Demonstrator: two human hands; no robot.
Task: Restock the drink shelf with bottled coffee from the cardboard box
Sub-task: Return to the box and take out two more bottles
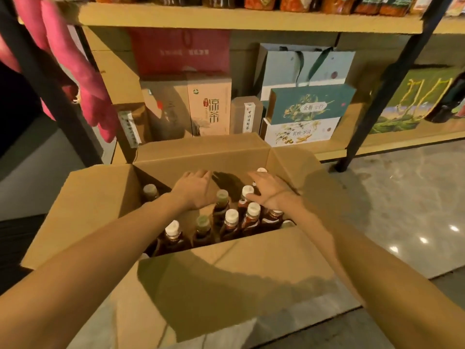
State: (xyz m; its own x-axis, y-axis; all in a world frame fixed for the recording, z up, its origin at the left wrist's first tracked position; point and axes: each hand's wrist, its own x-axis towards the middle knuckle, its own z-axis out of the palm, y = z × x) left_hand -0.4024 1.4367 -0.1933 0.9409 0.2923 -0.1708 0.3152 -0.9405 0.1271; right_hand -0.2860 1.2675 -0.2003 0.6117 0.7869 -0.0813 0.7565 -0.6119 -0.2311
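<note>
1. Reaching in with the left hand (195, 191), fingers (202, 175) loose and extended, gripping nothing; probably picking a bottle.
2. Spreading the right hand (270, 192) flat, fingers (259, 177) straight over the caps (253, 209), nothing clasped yet.
3. Right under both palms: bottles (231, 224) of dark brown coffee, upright, packed shoulder to shoulder and so propped by their neighbours. Smooth clear plastic, ridged white tops, a few green ones.
4. Around those: the cardboard box (226, 273), plain brown board, flaps folded outward to leave room for reaching in.
5. Beyond the fingertips: the shelf (377, 144), pale boards on black metal legs, carrying printed gift boxes (309, 107). No coffee seen there yet.
6. Off to the right: glossy stone floor (402, 197).
</note>
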